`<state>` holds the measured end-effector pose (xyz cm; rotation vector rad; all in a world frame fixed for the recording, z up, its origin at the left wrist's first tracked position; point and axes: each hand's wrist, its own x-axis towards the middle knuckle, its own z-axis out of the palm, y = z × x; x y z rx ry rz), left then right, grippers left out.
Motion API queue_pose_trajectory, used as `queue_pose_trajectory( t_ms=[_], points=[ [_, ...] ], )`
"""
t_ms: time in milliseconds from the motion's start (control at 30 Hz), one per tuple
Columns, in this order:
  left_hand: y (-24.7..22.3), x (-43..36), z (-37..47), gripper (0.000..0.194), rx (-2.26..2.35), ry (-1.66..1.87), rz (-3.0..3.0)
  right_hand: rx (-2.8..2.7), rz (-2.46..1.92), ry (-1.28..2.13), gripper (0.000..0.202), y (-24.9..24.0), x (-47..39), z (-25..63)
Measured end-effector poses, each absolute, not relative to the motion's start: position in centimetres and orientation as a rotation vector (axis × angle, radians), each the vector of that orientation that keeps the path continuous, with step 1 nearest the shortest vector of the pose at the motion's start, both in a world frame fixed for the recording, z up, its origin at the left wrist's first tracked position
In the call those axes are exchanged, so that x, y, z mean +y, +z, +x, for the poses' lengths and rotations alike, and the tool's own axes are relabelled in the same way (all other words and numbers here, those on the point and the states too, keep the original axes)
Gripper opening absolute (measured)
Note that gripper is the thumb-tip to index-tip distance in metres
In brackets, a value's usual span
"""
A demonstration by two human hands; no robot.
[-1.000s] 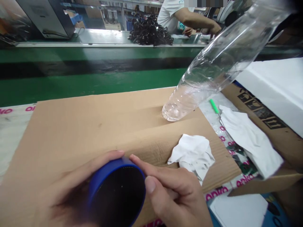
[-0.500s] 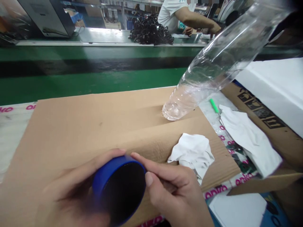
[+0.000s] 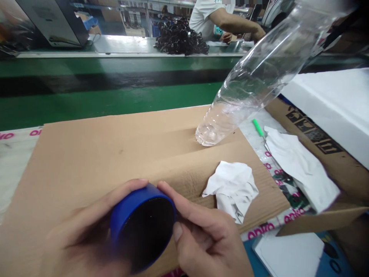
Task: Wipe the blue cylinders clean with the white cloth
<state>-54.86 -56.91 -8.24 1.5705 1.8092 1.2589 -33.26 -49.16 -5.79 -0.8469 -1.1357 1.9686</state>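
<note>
Gripping it from both sides, the hands (image 3: 155, 234) hold the blue-rimmed piece (image 3: 144, 231) between them.

A clear plastic bottle (image 3: 245, 88) — upright but tilted — near a crumpled white cloth (image 3: 233, 188).

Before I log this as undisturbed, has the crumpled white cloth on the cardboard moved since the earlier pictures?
No, the crumpled cloth lies at the same spot on the cardboard, near its right side.
</note>
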Motion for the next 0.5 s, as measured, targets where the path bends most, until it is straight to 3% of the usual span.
queue_pose_trajectory(
  t_ms=[100,367,500],
  points=[
    [-7.4,-55.6,-57.6,0.076,1.402,1.027,2.053,-1.274,-0.999,1.879,0.044,-5.3,-48.8,-33.0],
    [-8.1,-56.3,-57.7,0.075,1.432,1.016,1.895,-1.313,-1.298,1.761,0.017,-3.4,-47.6,-33.1],
    [-8.2,-55.5,-54.9,0.076,1.759,1.144,1.478,-1.21,-1.198,1.881,0.025,-3.7,-47.7,-33.0]
  ],
)
